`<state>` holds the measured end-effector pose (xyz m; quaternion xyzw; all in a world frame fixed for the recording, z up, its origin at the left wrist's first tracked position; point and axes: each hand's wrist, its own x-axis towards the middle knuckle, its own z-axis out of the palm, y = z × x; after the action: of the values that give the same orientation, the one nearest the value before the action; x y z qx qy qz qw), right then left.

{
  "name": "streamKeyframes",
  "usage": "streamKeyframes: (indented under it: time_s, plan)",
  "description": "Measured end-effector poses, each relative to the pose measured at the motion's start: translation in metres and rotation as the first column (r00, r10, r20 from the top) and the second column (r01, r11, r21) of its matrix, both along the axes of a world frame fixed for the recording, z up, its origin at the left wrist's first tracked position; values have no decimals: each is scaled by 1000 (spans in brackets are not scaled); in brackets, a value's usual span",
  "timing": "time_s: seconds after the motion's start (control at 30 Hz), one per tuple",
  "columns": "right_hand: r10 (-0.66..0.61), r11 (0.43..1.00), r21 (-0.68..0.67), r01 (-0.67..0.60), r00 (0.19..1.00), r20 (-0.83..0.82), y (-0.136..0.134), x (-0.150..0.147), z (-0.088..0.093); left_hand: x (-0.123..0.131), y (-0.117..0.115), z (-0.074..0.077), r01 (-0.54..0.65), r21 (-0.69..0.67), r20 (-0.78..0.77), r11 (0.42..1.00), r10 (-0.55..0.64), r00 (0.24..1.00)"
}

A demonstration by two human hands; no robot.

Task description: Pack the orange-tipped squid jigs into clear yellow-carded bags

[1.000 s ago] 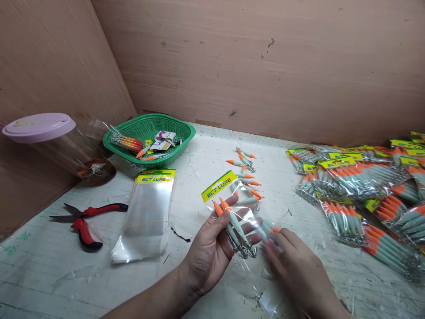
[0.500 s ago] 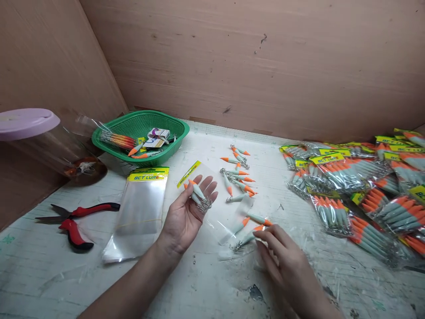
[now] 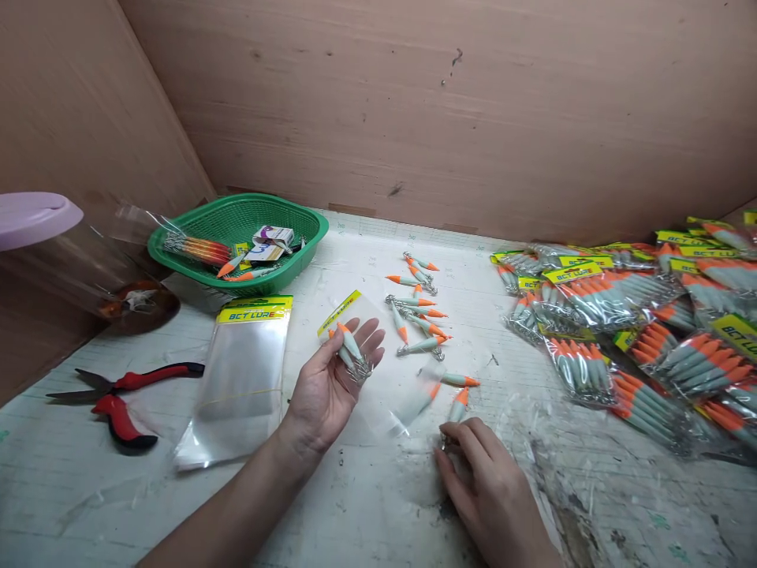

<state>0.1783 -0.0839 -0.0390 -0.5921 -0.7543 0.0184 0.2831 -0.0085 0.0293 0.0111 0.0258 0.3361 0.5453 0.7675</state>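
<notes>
Left hand (image 3: 328, 388): palm up, thumb pinning slim pale-green lures (image 3: 351, 344) with orange noses and metal hooks against the fingers, other fingers spread
Right hand (image 3: 490, 481): thumb and fingertips pinching the hooked end of a single orange-nosed lure (image 3: 459, 405) at the white table (image 3: 355, 513)
Clear plastic bag with yellow header (image 3: 378, 406): at the left hand, cannot tell whether the held lures are inside
Loose lures (image 3: 423, 345): scattered beyond the hands
</notes>
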Motion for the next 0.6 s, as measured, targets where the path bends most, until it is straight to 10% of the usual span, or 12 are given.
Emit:
streamKeyframes:
  time_s: [0.33, 0.6]
  plan:
    - [-58, 997, -82, 5, 749, -659, -33, 26, 5, 3, -1, -4, 24, 5, -59, 1000, -24, 998]
    - [153, 987, 99, -125, 913, -378, -35, 28, 27, 7, -5, -10, 73, 34, -178, 997, -66, 982]
